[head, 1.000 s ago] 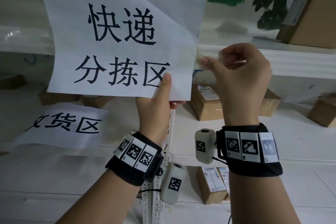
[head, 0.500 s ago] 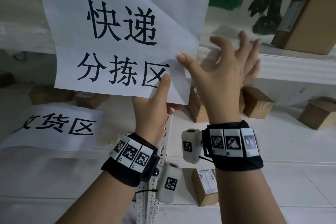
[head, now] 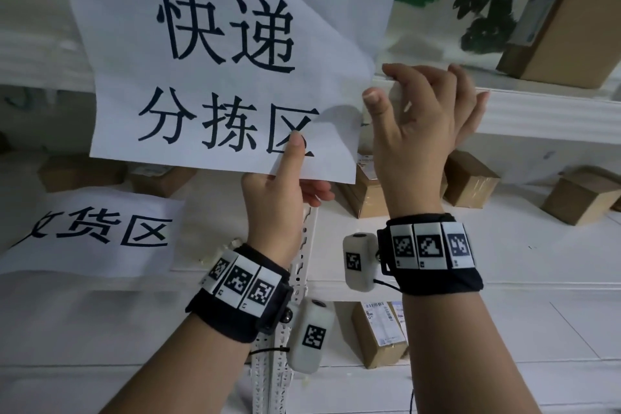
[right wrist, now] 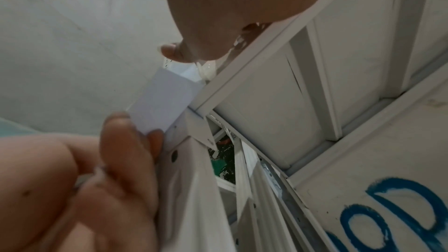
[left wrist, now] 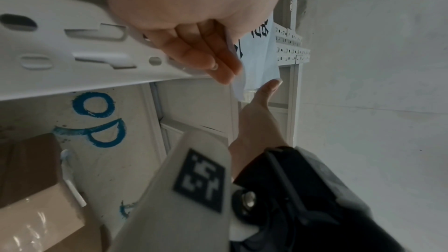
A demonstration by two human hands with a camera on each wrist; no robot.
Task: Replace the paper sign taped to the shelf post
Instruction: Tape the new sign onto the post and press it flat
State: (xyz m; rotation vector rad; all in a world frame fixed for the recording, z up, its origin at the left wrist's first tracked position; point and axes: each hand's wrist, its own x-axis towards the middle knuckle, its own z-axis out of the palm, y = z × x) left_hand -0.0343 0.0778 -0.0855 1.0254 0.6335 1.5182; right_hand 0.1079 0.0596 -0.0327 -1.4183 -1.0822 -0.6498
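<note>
Both hands raised: left hand (head: 280,191) pinching, right hand (head: 420,131) loosely spread

The held sign (head: 215,64) reads 快递 on its upper line and 分拣区 below, in big black print. A second sign (head: 90,232), lying on the shelf (head: 537,265) at the left, shows 货区, with a cut-off character before it. A box (head: 379,329) on the lower shelf carries a barcode label, too small to read. Blue painted marks (left wrist: 97,120) on the wall resemble "o" and "p".
</note>
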